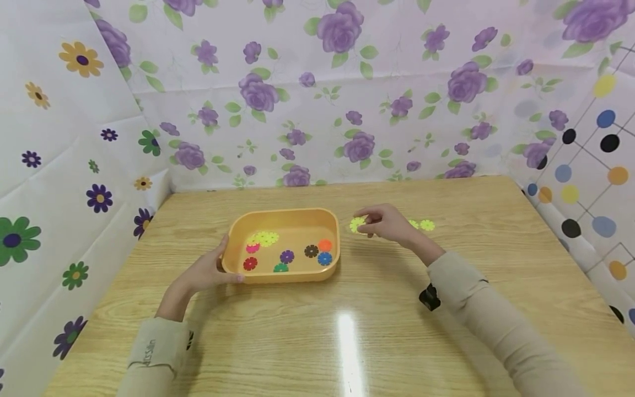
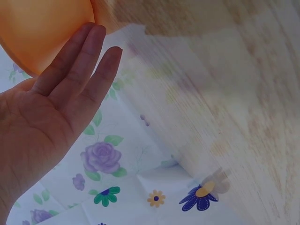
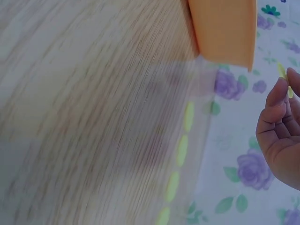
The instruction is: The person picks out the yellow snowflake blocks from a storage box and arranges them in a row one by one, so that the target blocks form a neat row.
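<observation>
An orange plastic basin (image 1: 283,278) stands on the table, and my left hand (image 1: 205,270) holds its near left corner, thumb along the front and fingers against the left side. Straight fingers lie along the basin's outside in the left wrist view; the thumb is hidden there. To the right of the basin, my right hand (image 1: 389,223) pinches a yellow-green snowflake disc (image 1: 356,224) between thumb and fingertips, above the table. Inside the basin, overlapping yellow discs (image 1: 266,238) lie at the back left, with red, purple, green, black, blue and orange ones spread around.
Behind the right hand, more yellow discs (image 1: 427,225) lie on the wooden table (image 1: 297,336); the right wrist view shows several in a row (image 3: 182,150). Flowered cloth (image 1: 317,110) hangs along the table's back, with patterned cloth at both sides.
</observation>
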`<state>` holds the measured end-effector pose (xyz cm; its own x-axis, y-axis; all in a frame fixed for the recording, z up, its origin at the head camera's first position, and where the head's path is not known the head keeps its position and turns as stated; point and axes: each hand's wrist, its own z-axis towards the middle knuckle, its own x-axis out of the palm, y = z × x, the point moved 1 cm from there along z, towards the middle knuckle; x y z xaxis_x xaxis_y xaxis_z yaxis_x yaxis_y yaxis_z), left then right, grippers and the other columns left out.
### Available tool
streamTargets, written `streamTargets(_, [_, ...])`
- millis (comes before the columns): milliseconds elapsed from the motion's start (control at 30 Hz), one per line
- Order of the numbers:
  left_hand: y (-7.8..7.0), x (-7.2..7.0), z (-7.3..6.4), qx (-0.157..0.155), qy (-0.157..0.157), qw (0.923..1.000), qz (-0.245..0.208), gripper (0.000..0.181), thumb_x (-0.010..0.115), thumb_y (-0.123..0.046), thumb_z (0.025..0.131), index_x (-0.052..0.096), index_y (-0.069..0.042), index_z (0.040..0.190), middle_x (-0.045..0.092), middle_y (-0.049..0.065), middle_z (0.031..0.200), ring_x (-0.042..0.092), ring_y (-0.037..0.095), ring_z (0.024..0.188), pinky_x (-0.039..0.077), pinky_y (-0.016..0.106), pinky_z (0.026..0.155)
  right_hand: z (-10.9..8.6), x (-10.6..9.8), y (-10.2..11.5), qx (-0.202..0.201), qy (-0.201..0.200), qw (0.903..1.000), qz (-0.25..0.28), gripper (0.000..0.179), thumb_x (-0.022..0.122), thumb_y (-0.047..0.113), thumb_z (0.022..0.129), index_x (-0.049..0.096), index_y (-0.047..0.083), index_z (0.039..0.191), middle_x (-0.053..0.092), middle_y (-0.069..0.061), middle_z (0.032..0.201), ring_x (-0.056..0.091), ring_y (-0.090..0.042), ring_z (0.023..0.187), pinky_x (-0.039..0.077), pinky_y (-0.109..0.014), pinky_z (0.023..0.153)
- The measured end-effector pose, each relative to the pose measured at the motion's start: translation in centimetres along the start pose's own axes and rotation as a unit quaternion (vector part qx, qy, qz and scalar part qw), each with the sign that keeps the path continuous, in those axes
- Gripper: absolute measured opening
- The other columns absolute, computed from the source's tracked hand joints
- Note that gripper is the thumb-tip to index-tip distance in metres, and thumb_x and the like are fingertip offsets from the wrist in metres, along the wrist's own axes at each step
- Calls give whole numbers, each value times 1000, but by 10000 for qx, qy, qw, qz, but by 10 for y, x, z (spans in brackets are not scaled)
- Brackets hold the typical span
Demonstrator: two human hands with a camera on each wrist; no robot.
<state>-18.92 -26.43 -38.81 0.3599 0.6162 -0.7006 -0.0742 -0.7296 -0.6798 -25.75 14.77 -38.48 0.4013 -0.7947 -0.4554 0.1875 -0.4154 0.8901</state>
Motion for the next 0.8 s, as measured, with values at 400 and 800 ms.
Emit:
streamTargets(400, [0,1,-1,52,-62,10000,14,116,76,-39,71,-5,3,143,25,33,140,55,32,104,39,48,93,-15,-45,-31,528,-303,9981,-61,43,62,15,87,51,0,126,59,-24,94,58,-42,83,47,-38,61])
streamTargets(800, [0,0,0,-18,-34,10000,9,116,76,-40,71,-5,1,143,24,32,141,54,33,106,38,48,95,-33,-84,-41,842,-640,9942,-170,46,60,19,89,48,0,129,61,-20,92,59,-35,81,47,-41,63])
